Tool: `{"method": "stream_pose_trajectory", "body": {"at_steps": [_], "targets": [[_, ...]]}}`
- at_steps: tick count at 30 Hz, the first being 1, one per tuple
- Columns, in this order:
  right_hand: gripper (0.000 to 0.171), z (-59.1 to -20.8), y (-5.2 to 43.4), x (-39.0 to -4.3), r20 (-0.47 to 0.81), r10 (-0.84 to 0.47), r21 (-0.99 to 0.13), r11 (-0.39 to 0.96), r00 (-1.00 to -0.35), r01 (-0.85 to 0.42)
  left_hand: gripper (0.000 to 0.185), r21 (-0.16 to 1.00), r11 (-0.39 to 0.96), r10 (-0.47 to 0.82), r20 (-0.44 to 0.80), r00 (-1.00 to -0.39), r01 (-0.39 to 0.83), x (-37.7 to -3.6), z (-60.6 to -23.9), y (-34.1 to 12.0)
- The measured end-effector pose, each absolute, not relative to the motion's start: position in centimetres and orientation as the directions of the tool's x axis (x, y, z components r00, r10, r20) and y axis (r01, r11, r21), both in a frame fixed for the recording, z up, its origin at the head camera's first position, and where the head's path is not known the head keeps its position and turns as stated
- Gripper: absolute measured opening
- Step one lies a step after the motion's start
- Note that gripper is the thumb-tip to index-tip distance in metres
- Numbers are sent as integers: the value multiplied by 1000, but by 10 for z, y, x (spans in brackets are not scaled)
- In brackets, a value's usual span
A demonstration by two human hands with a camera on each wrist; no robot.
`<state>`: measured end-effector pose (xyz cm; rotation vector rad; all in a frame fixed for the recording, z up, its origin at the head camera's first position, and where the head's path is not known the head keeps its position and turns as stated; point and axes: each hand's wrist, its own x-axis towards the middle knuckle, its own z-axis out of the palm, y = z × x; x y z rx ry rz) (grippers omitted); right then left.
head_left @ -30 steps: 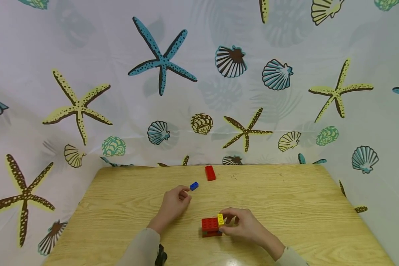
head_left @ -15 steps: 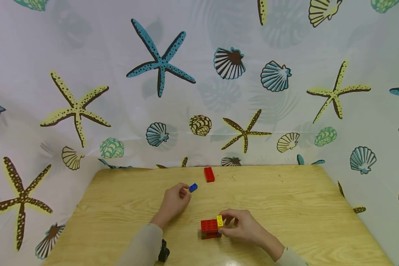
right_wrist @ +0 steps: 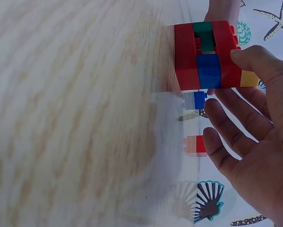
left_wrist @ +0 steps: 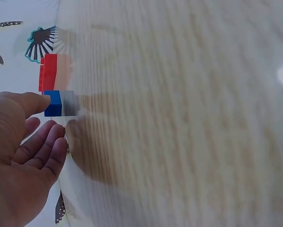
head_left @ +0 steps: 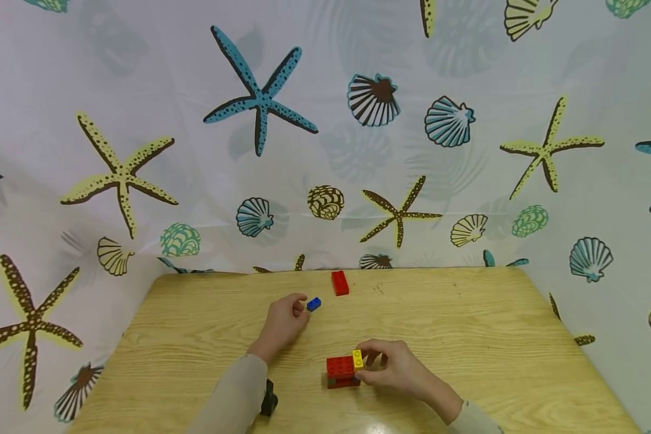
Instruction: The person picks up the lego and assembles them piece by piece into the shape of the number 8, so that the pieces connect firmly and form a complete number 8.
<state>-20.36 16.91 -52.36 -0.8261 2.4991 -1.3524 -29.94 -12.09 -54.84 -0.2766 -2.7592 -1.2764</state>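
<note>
A small stack of toy building bricks stands on the table: a red brick [head_left: 340,365] on top, another red below, with green [right_wrist: 206,37] and blue [right_wrist: 208,71] bricks between them. On its right end sits a yellow brick [head_left: 357,360], which my right hand [head_left: 396,367] pinches between thumb and index finger, the other fingers loosely bent. Farther back lies a loose blue brick [head_left: 314,304]. My left hand [head_left: 283,322] reaches to it, thumb and index parted at its near left side; in the left wrist view one fingertip overlaps the brick, and whether it touches is unclear.
A loose red brick [head_left: 340,283] lies near the back edge of the wooden table [head_left: 466,325]. A black object [head_left: 269,399] sits by the left forearm. A cloth [head_left: 325,150] printed with starfish and shells hangs behind and along both sides.
My left hand has moved slightly up and forward beside the loose blue brick. The right hand stays at the yellow brick; the whole scene shifts a little with the head.
</note>
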Motion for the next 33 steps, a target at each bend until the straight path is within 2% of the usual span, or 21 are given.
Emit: {"method": "stream_pose_trajectory", "body": {"at_steps": [5, 17, 23, 33], "targets": [[40, -525, 169, -204, 105, -551, -814, 430, -828, -390, 46, 740, 644, 168, 109, -980, 193, -304, -544, -119], [40, -525, 170, -204, 104, -546, -820, 426, -831, -382, 53, 672, 705, 227, 85, -970, 224, -316, -545, -113], [41, -525, 170, -205, 103, -539, -819, 431, -836, -379, 57, 631, 721, 321, 61, -945, 285, -320, -539, -109], [40, -526, 170, -206, 95, -543, -819, 434, -834, -376, 37, 618, 750, 295, 8, -955, 236, -318, -535, -107]]}}
